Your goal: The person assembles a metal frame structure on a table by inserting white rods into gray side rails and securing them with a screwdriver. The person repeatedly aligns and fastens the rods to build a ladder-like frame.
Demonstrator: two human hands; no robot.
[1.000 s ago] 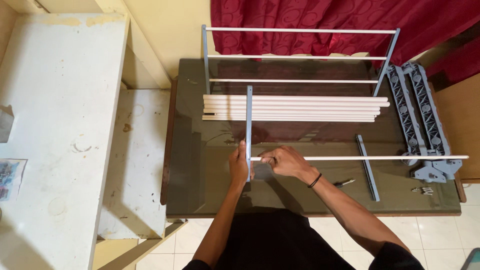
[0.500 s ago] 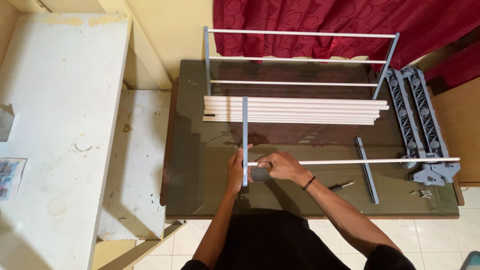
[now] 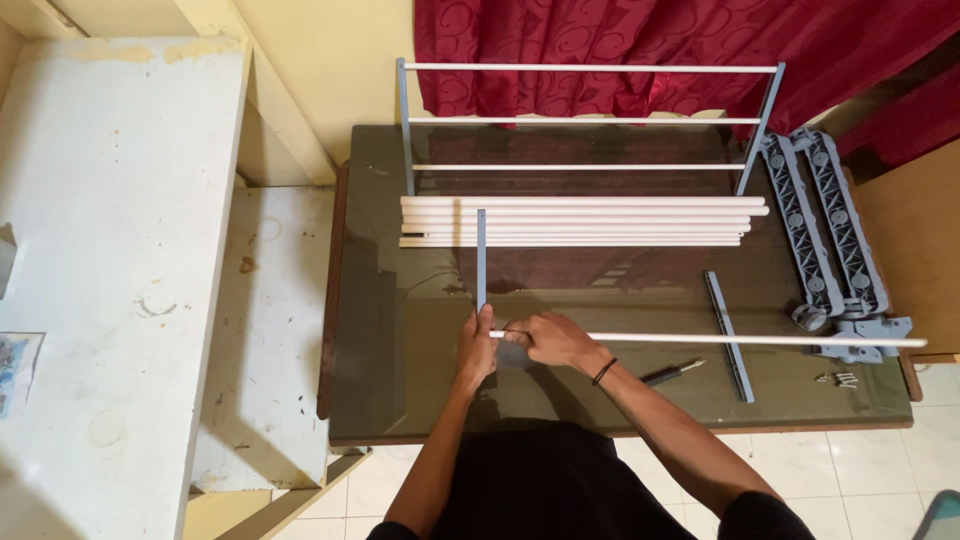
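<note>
- Head view: glass-topped counter, near edge just before the person; bare glass lay left of the hands.
- Left hand gripped the lower end of a grey bar, its long axis running away from the person.
- Right hand clasped a white rod at its left end, against the bar; the rod ran rightward past the counter's right edge.
- A bundle of white rods lay beyond.
</note>
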